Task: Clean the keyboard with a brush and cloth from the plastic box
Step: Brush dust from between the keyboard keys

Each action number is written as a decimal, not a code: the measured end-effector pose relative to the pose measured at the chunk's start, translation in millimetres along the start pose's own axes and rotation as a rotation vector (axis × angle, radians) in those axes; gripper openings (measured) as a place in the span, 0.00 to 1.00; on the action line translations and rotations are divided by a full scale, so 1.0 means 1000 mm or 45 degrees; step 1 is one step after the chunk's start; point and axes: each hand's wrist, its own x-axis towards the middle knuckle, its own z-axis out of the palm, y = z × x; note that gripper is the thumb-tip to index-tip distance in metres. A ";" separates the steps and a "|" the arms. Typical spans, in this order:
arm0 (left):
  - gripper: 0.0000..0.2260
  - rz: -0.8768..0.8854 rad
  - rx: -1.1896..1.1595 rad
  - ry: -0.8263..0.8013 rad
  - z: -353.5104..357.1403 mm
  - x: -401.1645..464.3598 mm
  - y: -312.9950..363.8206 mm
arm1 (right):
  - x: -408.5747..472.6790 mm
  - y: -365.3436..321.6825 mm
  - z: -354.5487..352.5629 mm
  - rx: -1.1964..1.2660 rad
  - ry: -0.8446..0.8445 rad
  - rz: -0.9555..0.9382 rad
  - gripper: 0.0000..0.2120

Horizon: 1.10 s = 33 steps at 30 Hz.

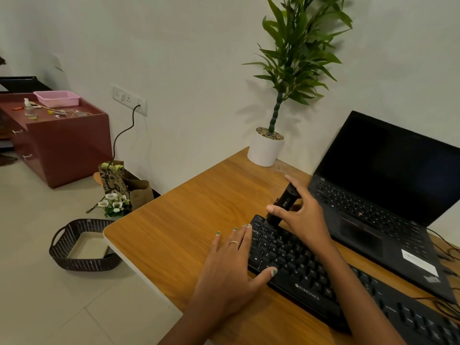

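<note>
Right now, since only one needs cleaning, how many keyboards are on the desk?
2: the separate black keyboard under both hands, and the laptop's built-in keyboard just behind it.

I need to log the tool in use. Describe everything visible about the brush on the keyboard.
The brush is a black, stubby, block-shaped tool, seemingly plastic, with a faint label on its side. It stands tilted, upper end leaning away toward the laptop, lower end pressed onto the top-left corner keys of the black keyboard. The right hand grips it, thumb on the near side, fingers over the top. Its bristles are too dark to make out.
</note>
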 end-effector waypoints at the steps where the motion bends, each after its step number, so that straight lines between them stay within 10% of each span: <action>1: 0.44 0.000 0.000 0.000 0.000 0.000 0.000 | 0.000 0.001 -0.002 0.005 0.004 0.009 0.37; 33: 0.43 0.005 0.012 0.000 -0.003 -0.002 0.002 | 0.010 0.001 0.018 -0.022 0.041 0.034 0.37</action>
